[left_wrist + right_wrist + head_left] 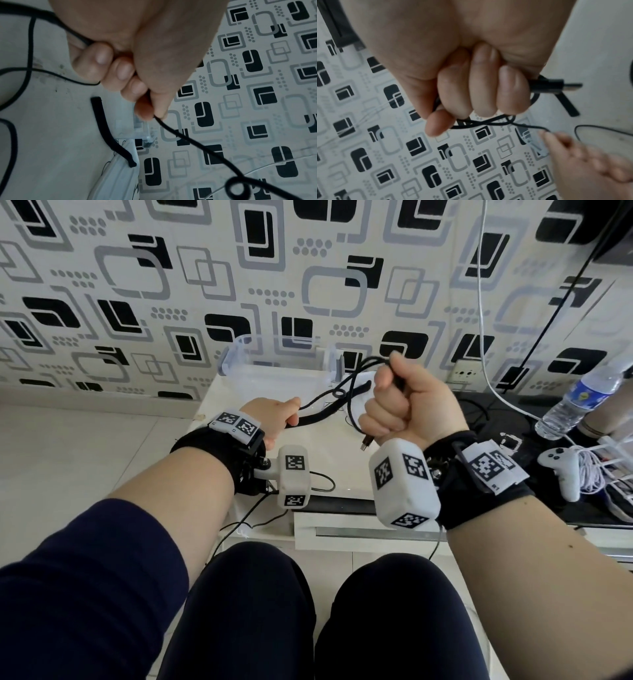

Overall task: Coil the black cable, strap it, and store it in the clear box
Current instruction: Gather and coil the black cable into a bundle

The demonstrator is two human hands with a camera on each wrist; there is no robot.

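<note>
My right hand [394,409] is raised in a fist and grips several loops of the thin black cable [363,364]; the cable's USB plug [366,444] sticks out below the fist. In the right wrist view the plug [556,86] pokes out beside the little finger of that hand [479,101]. My left hand [293,410] pinches the free run of the cable [197,146] between thumb and fingers [145,108]. The run has a small loop [338,394] between the two hands. A black strap [329,407] lies flat on the white table. The clear box [229,361] stands open behind it.
To the right, a black surface holds a water bottle [582,402], a white game controller [561,470] and a bundle of white cord [592,470]. A white wire [483,302] hangs down the patterned wall near a socket [462,374]. My knees sit below the table edge.
</note>
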